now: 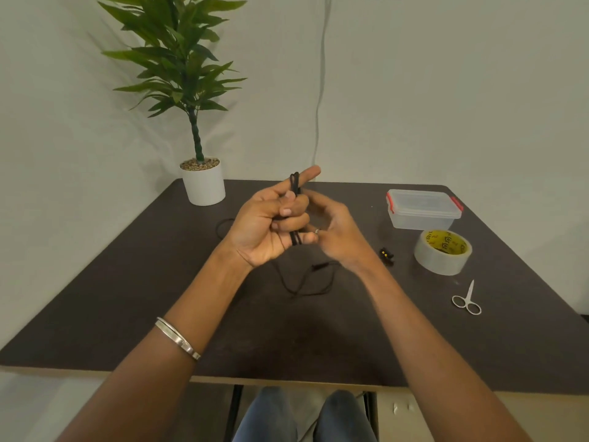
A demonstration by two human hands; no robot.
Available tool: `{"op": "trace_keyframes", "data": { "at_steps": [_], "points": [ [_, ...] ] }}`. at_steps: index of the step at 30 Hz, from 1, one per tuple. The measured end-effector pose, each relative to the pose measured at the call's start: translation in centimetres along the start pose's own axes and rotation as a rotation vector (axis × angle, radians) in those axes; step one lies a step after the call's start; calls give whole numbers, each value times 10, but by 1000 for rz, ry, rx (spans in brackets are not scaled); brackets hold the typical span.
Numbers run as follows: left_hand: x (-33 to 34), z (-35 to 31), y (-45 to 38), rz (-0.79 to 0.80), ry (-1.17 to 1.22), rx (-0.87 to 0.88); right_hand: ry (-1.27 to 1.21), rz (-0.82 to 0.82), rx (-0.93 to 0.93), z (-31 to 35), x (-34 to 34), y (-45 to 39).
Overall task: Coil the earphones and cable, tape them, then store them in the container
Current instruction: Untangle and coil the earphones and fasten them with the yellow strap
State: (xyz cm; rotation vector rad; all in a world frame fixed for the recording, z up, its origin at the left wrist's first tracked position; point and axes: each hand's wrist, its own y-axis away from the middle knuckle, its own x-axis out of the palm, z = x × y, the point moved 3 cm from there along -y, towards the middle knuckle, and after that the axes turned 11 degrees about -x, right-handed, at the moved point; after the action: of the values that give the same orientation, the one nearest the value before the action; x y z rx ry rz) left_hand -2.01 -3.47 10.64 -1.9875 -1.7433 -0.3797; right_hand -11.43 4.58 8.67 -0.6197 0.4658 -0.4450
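Above the middle of the dark table, my left hand (271,224) holds a black cable coil (295,189) wound over its raised index finger and down past the little finger, with the middle fingers curled onto it. My right hand (334,234) is close beside it, fingers curled, pinching the cable near the coil's lower end. The loose rest of the black cable (302,282) trails in loops on the table below the hands. A clear lidded container (422,209) with red clips stands at the far right. A tape roll (443,252) lies in front of it.
Small white scissors (467,299) lie near the right edge. A small black and yellow object (386,255) sits left of the tape. A potted plant (203,183) stands at the table's far left corner. Another cable loop (223,226) lies left of my left hand.
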Motion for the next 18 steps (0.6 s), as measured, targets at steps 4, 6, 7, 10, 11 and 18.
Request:
{"op": "trace_keyframes", "data": {
  "at_steps": [4,6,7,10,11,18],
  "points": [
    [2,-4,4,96,82,1,-296,-94,-51,-5,21,-2],
    [3,-6,4,128,127,4,-374,-93,-61,-6,28,-3],
    [5,-6,4,134,142,8,-395,-93,-50,-6,32,-3],
    [6,-8,2,106,142,33,-422,-66,-18,-6,39,-4],
    [6,-10,2,88,130,54,-409,-61,-10,-5,39,-2],
    [-16,-28,1,-149,193,212,-285,61,234,-26,13,27]
  ]
}}
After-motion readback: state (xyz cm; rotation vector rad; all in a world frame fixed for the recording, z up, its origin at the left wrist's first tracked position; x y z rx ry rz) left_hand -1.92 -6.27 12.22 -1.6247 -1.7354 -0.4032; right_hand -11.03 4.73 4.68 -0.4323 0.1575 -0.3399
